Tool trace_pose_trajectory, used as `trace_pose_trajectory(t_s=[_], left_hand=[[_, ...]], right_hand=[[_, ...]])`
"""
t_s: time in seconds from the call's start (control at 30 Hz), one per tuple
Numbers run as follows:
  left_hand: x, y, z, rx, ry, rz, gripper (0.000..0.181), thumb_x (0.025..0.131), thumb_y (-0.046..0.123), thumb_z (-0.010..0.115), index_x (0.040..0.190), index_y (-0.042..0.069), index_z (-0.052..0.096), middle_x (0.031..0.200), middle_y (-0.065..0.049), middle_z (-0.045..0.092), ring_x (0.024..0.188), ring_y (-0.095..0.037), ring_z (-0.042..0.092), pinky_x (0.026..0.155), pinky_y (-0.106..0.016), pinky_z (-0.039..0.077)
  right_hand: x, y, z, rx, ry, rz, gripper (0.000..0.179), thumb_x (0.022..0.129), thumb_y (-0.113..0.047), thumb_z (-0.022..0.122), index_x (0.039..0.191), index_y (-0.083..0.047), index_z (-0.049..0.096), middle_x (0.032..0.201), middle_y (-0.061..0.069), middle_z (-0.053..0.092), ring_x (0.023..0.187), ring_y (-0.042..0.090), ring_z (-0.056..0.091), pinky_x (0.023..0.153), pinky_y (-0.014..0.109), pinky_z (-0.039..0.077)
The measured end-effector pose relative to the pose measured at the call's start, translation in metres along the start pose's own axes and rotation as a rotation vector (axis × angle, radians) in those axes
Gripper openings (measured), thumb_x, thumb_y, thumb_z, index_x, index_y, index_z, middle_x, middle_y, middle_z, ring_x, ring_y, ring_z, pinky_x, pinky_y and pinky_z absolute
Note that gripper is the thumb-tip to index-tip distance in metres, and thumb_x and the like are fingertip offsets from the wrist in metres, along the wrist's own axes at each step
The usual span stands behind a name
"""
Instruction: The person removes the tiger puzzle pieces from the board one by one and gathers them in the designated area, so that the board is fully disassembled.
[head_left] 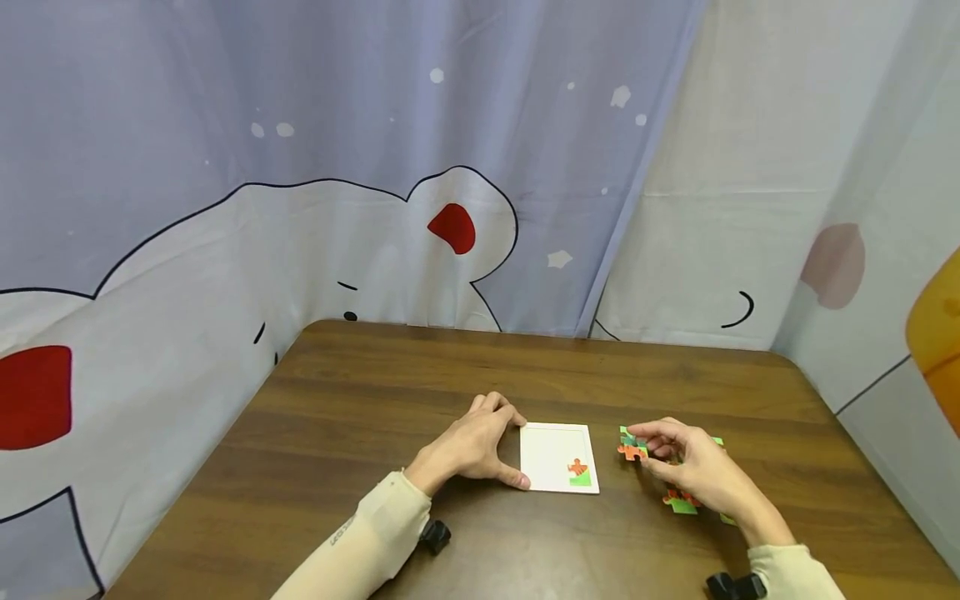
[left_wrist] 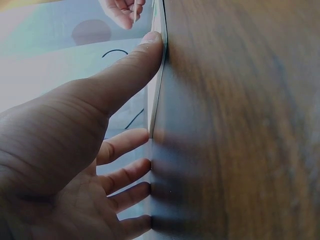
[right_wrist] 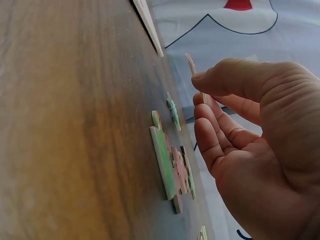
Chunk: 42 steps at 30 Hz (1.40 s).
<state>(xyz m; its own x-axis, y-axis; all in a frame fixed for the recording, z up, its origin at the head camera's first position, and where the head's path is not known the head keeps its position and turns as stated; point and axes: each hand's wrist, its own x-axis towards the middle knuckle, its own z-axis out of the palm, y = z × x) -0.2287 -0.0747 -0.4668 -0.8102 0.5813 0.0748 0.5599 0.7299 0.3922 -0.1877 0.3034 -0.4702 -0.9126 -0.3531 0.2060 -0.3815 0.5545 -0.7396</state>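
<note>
A white puzzle tray (head_left: 553,457) lies flat on the table. One orange and green puzzle piece (head_left: 579,472) sits in its near right corner. At the tray's left side is my left hand (head_left: 471,448), its extended thumb touching the near corner and its index fingertip at the far corner. Right of the tray, my right hand (head_left: 693,467) pinches a green and orange puzzle piece (head_left: 632,444) between thumb and fingers. In the right wrist view this piece (right_wrist: 190,64) is seen edge-on, raised off the table. My right palm hides part of the loose pieces below it.
Loose puzzle pieces (head_left: 681,503) lie on the table beneath and beside my right hand. Several show in the right wrist view, including a long green piece (right_wrist: 163,160). The brown wooden table (head_left: 420,367) ends at a printed curtain (head_left: 360,242) behind it.
</note>
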Motion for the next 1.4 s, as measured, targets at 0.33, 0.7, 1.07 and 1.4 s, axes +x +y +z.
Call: trace_pose_trajectory(t_s=[0.33, 0.7, 1.07, 1.4], left_hand=[[-0.0008, 0.0000, 0.0010, -0.008, -0.008, -0.008, 0.092, 0.073, 0.058, 0.103, 0.145, 0.014, 0.068, 0.146, -0.008, 0.056, 0.130, -0.026, 0.052, 0.108, -0.039, 0.054], [0.0004, 0.0009, -0.0012, -0.006, -0.006, -0.016, 0.091, 0.073, 0.059, 0.103, 0.144, 0.014, 0.068, 0.147, -0.008, 0.056, 0.131, -0.027, 0.052, 0.108, -0.041, 0.054], [0.0004, 0.0003, -0.0006, -0.005, -0.003, -0.013, 0.091, 0.073, 0.059, 0.103, 0.144, 0.014, 0.068, 0.147, -0.008, 0.056, 0.130, -0.026, 0.052, 0.107, -0.040, 0.054], [0.0005, 0.0009, -0.0008, 0.000, -0.006, -0.015, 0.091, 0.073, 0.059, 0.103, 0.144, 0.015, 0.068, 0.147, -0.008, 0.056, 0.132, -0.027, 0.052, 0.109, -0.040, 0.054]], right_hand=[[-0.0027, 0.0041, -0.0002, 0.046, -0.044, 0.018, 0.038, 0.100, -0.007, 0.084, 0.136, -0.003, 0.074, 0.120, 0.007, 0.078, 0.096, 0.010, 0.068, 0.083, 0.024, 0.058], [-0.0009, 0.0057, -0.0019, 0.063, -0.091, 0.078, 0.038, 0.100, -0.010, 0.085, 0.136, -0.001, 0.073, 0.120, 0.007, 0.078, 0.097, 0.011, 0.069, 0.085, 0.024, 0.059], [-0.0002, 0.0058, -0.0022, 0.069, -0.101, 0.081, 0.041, 0.098, -0.009, 0.086, 0.136, -0.001, 0.073, 0.121, 0.008, 0.078, 0.099, 0.014, 0.070, 0.086, 0.025, 0.059], [-0.0006, 0.0043, -0.0022, 0.071, -0.095, 0.087, 0.041, 0.099, -0.009, 0.086, 0.137, 0.000, 0.073, 0.122, 0.009, 0.078, 0.099, 0.013, 0.071, 0.086, 0.025, 0.060]])
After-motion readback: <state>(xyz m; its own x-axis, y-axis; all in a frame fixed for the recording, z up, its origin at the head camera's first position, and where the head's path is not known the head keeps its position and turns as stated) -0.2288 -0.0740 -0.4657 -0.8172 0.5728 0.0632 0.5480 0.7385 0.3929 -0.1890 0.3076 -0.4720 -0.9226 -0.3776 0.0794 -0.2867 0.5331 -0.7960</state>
